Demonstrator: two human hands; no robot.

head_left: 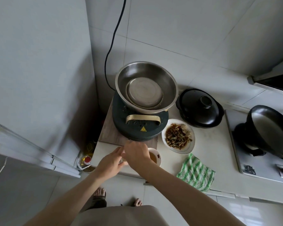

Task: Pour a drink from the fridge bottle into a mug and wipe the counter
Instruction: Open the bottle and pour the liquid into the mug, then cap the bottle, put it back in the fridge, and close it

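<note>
white mug (155, 158) of amber drink, green-striped cloth (195, 172) nearby

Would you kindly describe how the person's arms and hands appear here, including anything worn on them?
Both arms are bare right up to the bottom edge of the frame, with no sleeves in view. The left hand and right hand wear no gloves, and no watch, bracelet or ring is visible on the wrists or fingers. Slender forearms; no markings show.
</note>
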